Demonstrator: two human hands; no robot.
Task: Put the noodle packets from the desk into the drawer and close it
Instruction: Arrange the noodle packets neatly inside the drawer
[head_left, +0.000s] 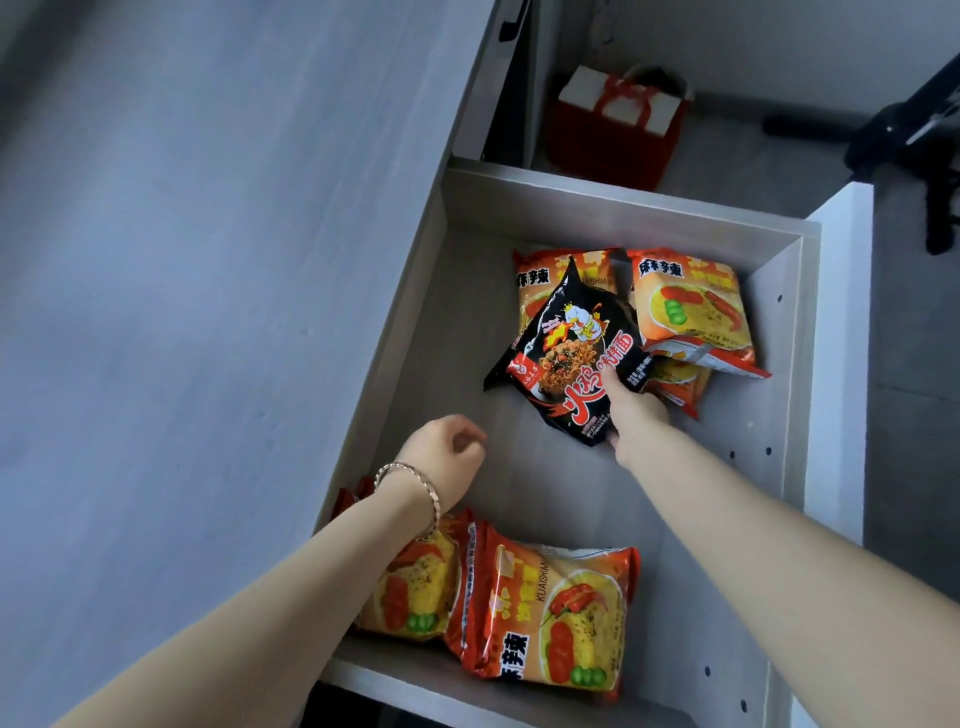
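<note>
The grey drawer (602, 205) stands pulled out beside the desk. My right hand (636, 415) grips the lower edge of a black noodle packet (569, 348), which lies tilted over orange packets at the drawer's far end. One of those orange packets (685, 306) sits at the far right; another (535, 283) peeks out from under the black one. Two more orange packets (566, 618) (410, 587) lie at the near end. My left hand (447, 454), with a bracelet on its wrist, hovers over the drawer's left side, fingers curled loosely, holding nothing.
The grey desk top (208, 312) fills the left of the view. A red and white gift bag (618, 124) stands on the floor beyond the drawer. A black tripod (914, 135) is at the upper right. A white panel (841, 364) borders the drawer's right side.
</note>
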